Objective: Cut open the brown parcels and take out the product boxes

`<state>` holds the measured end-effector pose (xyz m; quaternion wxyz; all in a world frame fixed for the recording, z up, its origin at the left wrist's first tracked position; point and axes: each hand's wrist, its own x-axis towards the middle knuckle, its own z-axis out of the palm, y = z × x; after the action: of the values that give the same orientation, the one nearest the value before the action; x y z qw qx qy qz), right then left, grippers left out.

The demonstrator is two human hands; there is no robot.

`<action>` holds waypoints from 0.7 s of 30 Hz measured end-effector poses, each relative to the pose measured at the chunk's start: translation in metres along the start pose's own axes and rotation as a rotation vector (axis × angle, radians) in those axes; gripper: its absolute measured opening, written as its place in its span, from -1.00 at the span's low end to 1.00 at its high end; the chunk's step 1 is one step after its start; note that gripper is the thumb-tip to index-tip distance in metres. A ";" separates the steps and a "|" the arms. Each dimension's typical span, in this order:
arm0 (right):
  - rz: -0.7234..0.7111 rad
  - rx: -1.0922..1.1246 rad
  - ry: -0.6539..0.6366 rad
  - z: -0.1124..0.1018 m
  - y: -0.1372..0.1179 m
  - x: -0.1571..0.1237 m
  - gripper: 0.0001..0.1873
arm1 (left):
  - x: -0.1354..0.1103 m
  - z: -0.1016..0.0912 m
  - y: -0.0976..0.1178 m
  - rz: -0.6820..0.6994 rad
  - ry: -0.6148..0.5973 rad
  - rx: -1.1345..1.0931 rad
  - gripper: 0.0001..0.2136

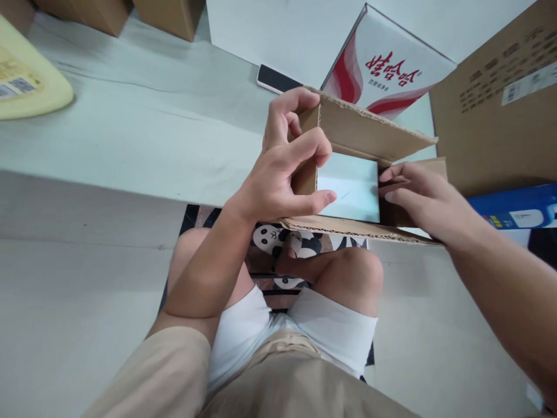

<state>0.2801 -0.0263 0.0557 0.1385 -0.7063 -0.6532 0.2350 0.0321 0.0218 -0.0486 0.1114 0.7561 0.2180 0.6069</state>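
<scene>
An open cardboard box (365,128) stands at the table's near edge, its long flaps raised. My left hand (289,162) is bent around the box's left end, fingers curled over the edge and thumb reaching inside. My right hand (420,191) is at the right end, its fingers and thumb closed around a brown inner flap, with the fingertips partly in shadow. Between both hands, a pale, smooth rectangle (348,186) shows within the box. Whether it is an item or the tabletop seen through the bottom, I cannot tell.
Behind the box stands a white-and-red carton (383,64), with a black-and-white flat device (278,80) beside it. A large brown carton (496,116) and a blue package (517,206) are at right. A yellow bottle (35,75) lies at left on the pale table (152,128).
</scene>
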 end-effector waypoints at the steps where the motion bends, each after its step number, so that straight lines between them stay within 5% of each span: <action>1: 0.032 0.079 0.045 -0.002 -0.003 -0.007 -0.82 | -0.001 0.000 -0.001 -0.009 0.000 0.013 -0.77; 4: -0.075 0.200 0.221 -0.009 -0.011 -0.028 -0.85 | -0.004 0.001 -0.007 -0.057 -0.010 0.063 -0.70; 6: -0.225 0.176 0.231 -0.013 -0.013 -0.038 -0.84 | -0.005 0.002 -0.010 -0.062 -0.008 0.070 -0.66; 12: -0.424 0.034 -0.026 -0.024 -0.002 -0.040 -0.84 | -0.004 0.000 -0.018 -0.002 0.043 0.015 -0.64; 17: -0.553 -0.156 -0.057 -0.026 0.006 -0.038 -0.87 | -0.003 -0.002 -0.009 -0.090 -0.027 0.076 -0.61; 21: -0.624 -0.223 -0.307 -0.017 -0.006 -0.033 -0.87 | -0.001 0.004 0.000 -0.049 -0.041 0.021 -0.75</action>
<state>0.2829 -0.0562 0.0784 0.0259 -0.4401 -0.8721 0.2123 0.0356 0.0219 -0.0510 0.1230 0.7640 0.2405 0.5859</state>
